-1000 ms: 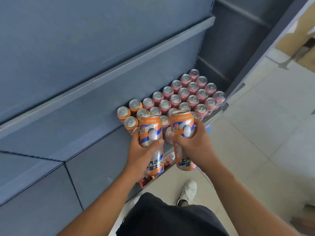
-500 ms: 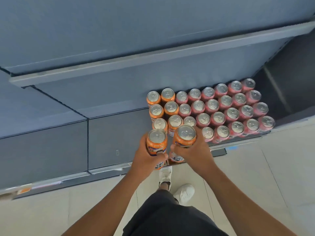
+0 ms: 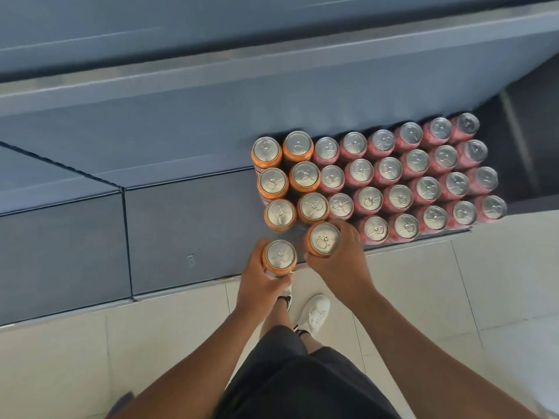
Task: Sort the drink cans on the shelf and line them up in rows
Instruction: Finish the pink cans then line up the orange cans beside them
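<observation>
Viewed from straight above, so mostly silver lids: labels hidden, can bottoms unseen. Left hand (image 3: 257, 281) curled round 1 orange aluminium drink can (image 3: 279, 255) at frame centre, above the grey metal shelf (image 3: 181, 231) front. Right hand (image 3: 343, 264) gripping a 2nd orange can (image 3: 324, 239), just below 6 standing orange cans (image 3: 304, 176) and left of the pink cans (image 3: 388, 170).

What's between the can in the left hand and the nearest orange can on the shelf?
Only bare grey shelf, seen in the head view, separates the can in the left hand from that front orange can.
</observation>
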The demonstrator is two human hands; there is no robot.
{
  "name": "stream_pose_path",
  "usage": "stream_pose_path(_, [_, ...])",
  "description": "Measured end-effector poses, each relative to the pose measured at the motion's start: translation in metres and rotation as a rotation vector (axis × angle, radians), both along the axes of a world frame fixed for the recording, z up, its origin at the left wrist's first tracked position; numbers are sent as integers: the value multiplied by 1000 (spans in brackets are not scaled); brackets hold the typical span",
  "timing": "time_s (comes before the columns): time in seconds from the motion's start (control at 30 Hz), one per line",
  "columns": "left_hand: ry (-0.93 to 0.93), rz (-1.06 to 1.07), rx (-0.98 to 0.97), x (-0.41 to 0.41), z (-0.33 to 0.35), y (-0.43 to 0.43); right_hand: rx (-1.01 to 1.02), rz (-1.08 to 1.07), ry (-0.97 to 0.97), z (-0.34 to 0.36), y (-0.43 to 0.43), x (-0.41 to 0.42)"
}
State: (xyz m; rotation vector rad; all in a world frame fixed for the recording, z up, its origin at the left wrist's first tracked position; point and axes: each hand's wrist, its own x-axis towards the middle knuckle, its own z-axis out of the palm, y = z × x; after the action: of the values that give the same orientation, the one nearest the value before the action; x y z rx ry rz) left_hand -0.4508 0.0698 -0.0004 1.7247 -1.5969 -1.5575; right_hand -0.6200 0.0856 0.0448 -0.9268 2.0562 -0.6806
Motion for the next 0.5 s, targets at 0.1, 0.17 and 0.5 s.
stream_pose_path(0.1, [-12, 64, -1, -4, -7, -1, 31, 48, 31, -8, 1, 1])
stream_pose_path(0.17, [-10, 91, -11, -9, -7, -3, 76, 94, 45, -12, 1, 1])
stream_pose_path(0.5, [32, 197, -5, -27, -20, -5, 47, 238, 312, -29, 2, -3])
